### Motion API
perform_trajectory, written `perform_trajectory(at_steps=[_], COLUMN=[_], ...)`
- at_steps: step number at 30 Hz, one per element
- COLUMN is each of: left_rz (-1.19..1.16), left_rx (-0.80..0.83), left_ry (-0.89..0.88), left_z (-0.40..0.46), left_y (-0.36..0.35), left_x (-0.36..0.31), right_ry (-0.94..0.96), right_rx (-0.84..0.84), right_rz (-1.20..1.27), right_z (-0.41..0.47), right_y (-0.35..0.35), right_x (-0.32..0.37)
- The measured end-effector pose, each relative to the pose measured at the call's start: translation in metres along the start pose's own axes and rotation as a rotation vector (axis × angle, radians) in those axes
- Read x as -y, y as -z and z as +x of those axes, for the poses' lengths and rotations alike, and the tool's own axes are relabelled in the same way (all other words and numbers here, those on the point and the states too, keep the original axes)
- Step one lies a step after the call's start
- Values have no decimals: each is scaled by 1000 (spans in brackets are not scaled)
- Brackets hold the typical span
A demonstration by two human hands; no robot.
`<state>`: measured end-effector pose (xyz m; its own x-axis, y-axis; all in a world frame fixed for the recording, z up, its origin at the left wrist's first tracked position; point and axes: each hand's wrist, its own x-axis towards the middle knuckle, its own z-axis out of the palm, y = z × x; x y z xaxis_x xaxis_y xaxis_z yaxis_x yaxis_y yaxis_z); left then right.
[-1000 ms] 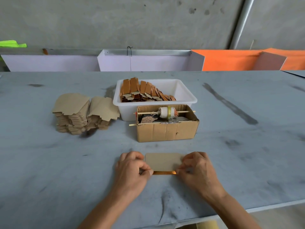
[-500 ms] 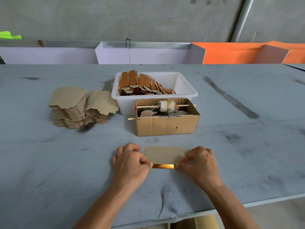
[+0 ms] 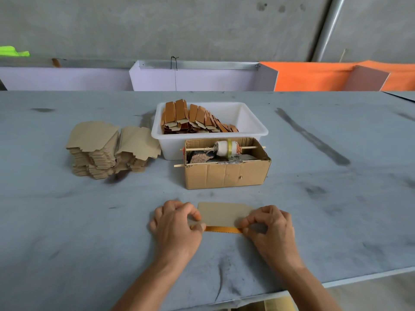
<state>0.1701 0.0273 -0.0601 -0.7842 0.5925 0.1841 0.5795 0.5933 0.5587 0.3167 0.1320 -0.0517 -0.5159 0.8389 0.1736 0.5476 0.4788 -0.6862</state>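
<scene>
Head view: left hand (image 3: 177, 225) and right hand (image 3: 269, 230) pinch the card (image 3: 224, 213) by its edge.

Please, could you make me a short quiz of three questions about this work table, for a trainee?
1. True or false: the white plastic tub holding folded orange-brown card pieces stands directly behind the open brown cardboard box.
2. Where is the stack of flat beige card blanks? A: left of the tub. B: right of the box. C: inside the box.
3. Fill in the colour: the thin shiny strip, on the near edge of the flat beige card sheet, which the left hand and the right hand pinch at its ends, is ____.
Key: 1 true; 2 A; 3 golden.
</scene>
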Motion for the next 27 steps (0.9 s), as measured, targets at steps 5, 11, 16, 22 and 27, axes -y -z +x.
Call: perform_trajectory(at_steps=[5,11,16,22,27], left_rz=[30,262,302,316,239], left_rx=[-62,15,3,-59,-79], left_ry=[-511,-668,-690,-680,-664], left_z=[-12,-28,-32,-30,-26], left_y=[5,8,12,10,13], left_x=[-11,-17,-17,-9,3], right_ry=[445,613,613,679,631], right_rx=[-273,-234,-234,-151,-95], right_rz=[-322,-541,-533,-511,-478], right_z=[-9,-18,-19,-11,-13], right_y=[-7,-13,-18,-12,-7], right_x=[4,9,13,15,11])
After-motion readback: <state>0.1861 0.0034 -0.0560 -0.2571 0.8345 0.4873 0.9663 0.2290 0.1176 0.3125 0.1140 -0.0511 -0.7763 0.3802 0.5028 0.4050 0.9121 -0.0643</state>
